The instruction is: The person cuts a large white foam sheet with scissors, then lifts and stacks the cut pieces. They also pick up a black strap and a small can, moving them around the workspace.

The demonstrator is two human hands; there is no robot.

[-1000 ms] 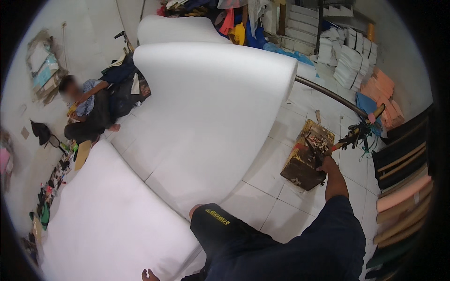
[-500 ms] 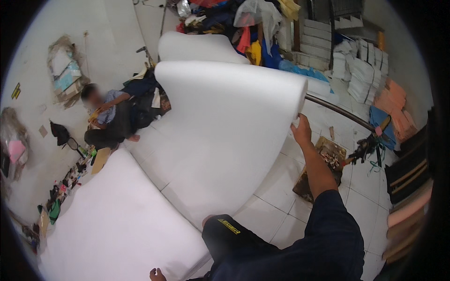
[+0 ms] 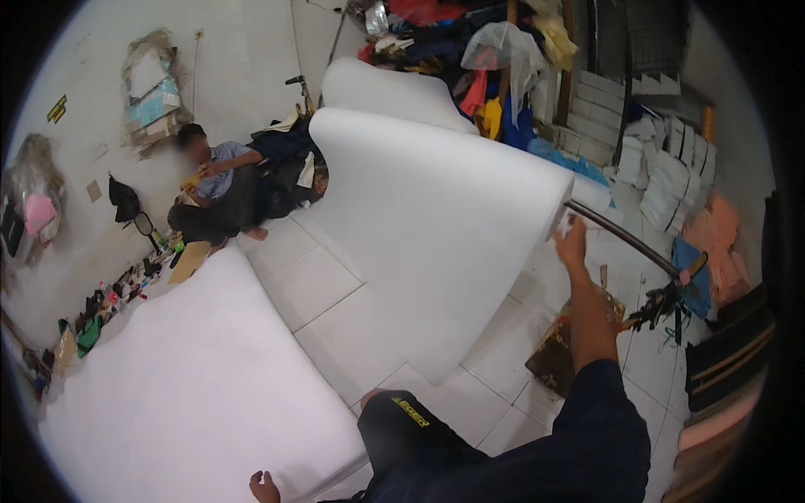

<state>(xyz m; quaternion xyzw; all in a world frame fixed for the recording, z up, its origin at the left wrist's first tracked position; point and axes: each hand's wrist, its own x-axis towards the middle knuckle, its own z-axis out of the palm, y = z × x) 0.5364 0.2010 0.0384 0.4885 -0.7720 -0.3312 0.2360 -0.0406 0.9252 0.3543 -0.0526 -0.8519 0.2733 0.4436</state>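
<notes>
From the head view we see our right hand (image 3: pixel 573 237) raised, fingers pinching the upper corner of 1 white foam sheet (image 3: pixel 436 226), which hangs smooth and curving over the tiled floor (image 3: pixel 327 293). We cannot tell our left hand's grip.

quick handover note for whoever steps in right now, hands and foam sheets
Right hand: raised, fingers at the corner of the lifted white foam sheet, holding it up in a curve; grip itself is hard to see.
Left hand: low at the picture's bottom edge, beside the flat foam sheet lying on the tiled floor; open, holding nothing.
Done: one sheet lies flat. Left: the lifted sheet is not yet laid down.
A seated person is by the wall.
</notes>
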